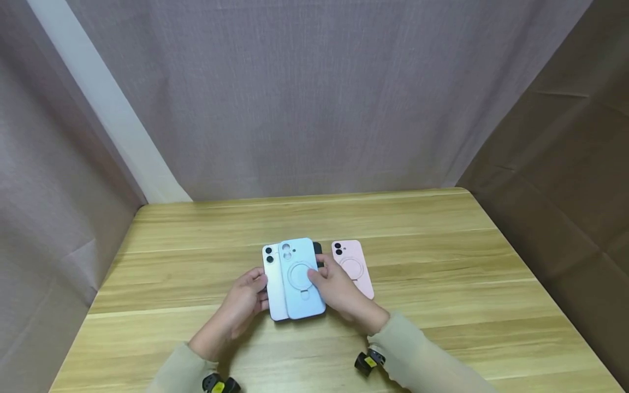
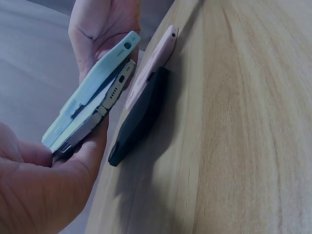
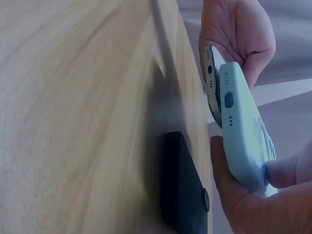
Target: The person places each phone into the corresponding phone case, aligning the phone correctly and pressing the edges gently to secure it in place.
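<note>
Smartphone (image 1: 274, 289), pinched by the left hand (image 1: 244, 297), partly under light-blue phone case (image 1: 302, 303), pinched by the right hand (image 1: 341, 289); both above the bench (image 1: 442, 256), well inside its far and side edges.

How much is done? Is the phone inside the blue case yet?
Not yet. Done: the white phone and blue case are off the table. In hand: the left hand grips the phone, the right hand the case. To do: probably fitting them together, since they sit offset.

Light-blue case (image 1: 301, 281) with ring pattern; white phone (image 1: 276, 286); pink case (image 1: 354, 267); black case (image 3: 183, 190); wood-grained yellow-brown tabletop (image 1: 427, 234).
</note>
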The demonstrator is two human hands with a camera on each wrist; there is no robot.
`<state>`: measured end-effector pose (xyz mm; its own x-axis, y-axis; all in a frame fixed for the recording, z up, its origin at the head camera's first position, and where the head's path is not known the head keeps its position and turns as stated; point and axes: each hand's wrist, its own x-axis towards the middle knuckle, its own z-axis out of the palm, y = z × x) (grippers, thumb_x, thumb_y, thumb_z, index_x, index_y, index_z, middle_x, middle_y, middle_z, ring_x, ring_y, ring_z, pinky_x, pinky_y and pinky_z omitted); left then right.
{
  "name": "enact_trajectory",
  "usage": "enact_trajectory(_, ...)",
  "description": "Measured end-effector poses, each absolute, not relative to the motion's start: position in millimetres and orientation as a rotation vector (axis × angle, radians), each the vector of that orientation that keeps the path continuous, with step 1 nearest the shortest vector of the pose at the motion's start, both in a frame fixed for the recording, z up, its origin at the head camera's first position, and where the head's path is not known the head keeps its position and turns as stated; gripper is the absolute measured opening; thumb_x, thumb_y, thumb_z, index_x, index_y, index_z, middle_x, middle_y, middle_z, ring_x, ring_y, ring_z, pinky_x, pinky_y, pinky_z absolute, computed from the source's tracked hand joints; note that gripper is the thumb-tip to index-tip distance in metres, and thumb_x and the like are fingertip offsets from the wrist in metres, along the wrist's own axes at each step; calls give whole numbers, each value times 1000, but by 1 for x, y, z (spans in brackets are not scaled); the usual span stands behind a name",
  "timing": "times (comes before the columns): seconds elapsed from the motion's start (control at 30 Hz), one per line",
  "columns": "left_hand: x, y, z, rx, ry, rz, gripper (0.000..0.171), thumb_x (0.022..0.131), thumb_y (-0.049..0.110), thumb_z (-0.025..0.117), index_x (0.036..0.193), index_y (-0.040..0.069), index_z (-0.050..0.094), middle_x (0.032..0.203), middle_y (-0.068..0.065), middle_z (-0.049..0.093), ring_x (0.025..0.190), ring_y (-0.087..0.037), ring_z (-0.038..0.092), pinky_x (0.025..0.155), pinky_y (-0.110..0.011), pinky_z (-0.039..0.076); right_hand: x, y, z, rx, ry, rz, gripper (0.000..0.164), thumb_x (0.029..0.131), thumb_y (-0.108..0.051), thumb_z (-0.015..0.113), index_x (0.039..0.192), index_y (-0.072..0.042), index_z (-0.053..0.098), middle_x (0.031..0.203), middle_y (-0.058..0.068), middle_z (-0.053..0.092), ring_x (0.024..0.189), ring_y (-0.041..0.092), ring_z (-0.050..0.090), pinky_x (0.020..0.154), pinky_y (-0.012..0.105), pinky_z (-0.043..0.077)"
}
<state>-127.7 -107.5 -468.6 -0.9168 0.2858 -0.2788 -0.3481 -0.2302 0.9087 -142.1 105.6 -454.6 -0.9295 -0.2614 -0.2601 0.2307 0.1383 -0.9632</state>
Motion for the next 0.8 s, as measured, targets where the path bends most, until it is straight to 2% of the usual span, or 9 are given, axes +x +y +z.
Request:
enact_trajectory(0.23,-128,-105,-469,-41,1637,2159,34,105,13,29,130,-8,40,110,-20,60,97,-28,64,81,-41,53,-141,102,-456,-58,2072,-1830,46,104,-14,42,143,4,26,108,18,65,89,25,68,73,36,57)
enact_trajectory(0.57,-128,-104,-470,-22,1629,2158,34,105,12,27,129,-7,41,108,-17,62,96,-27,64,80,-41,54,-140,100,-457,-58,2108,-1805,46,104,-14,41,145,2,26,112,18,64,91,24,67,75,35,56)
enact_trajectory(0.8,-127,-103,-471,-7,1627,2158,35,105,13,27,130,-8,40,110,-19,61,97,-28,64,81,-41,54,-138,100,-457,-63,2186,-1751,47,105,-14,38,147,0,23,124,22,57,105,25,61,84,36,54)
